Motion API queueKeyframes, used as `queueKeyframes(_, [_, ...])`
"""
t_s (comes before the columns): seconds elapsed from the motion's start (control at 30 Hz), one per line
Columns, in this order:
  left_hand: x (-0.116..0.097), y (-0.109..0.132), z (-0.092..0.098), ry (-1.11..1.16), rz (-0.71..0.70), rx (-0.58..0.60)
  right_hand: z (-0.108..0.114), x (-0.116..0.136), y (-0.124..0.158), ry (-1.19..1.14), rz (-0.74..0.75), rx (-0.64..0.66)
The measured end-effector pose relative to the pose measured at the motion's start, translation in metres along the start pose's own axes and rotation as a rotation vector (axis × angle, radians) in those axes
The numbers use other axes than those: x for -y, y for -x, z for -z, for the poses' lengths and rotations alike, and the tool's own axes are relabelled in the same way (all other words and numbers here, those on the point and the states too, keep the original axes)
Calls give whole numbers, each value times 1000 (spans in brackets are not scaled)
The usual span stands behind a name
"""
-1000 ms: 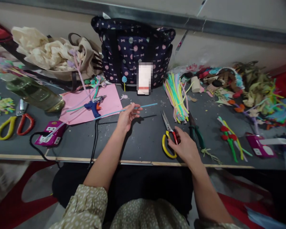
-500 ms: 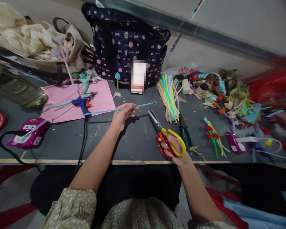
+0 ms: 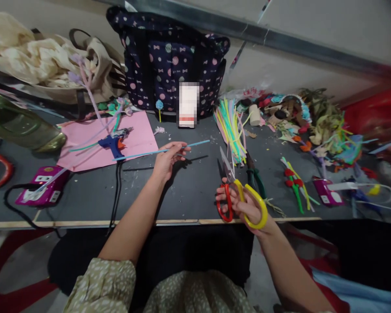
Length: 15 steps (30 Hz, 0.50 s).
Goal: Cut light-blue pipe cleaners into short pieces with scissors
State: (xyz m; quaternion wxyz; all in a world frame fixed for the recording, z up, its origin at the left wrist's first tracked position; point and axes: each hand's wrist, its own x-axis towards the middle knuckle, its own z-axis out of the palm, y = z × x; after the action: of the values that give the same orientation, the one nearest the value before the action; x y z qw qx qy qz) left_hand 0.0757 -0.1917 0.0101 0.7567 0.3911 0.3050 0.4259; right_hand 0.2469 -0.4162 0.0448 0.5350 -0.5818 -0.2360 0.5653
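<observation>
Over table (image 3: 189, 191): hands (image 3: 168, 161) apart, left pinching blue stem (image 3: 140, 154).

Your head-worn camera looks forward and down, close above the flat dark-grey tabletop (image 3: 189, 191), tilted so the grey metal ledge (image 3: 296, 47) slants across the upper right; your olive, white-flecked fabric sleeve (image 3: 102, 282) enters lower left.

Looks like some kind of craft workshop tbh. Got a glue gun (image 3: 112, 147), yellow-and-red scissors (image 3: 239, 190), pliers (image 3: 258, 182), a bundle of fuzzy stems (image 3: 230, 128) and heaped colourful scraps (image 3: 327, 128) along one table (image 3: 189, 191).
</observation>
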Motion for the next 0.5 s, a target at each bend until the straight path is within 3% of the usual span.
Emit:
queueKeyframes(0.33, [1,2,0,-15,-4,37,-17,2,-14,171,-14,11])
queueKeyframes(0.5, [4,5,-4,-131,11,83,-21,7,-25,160,-21,-2])
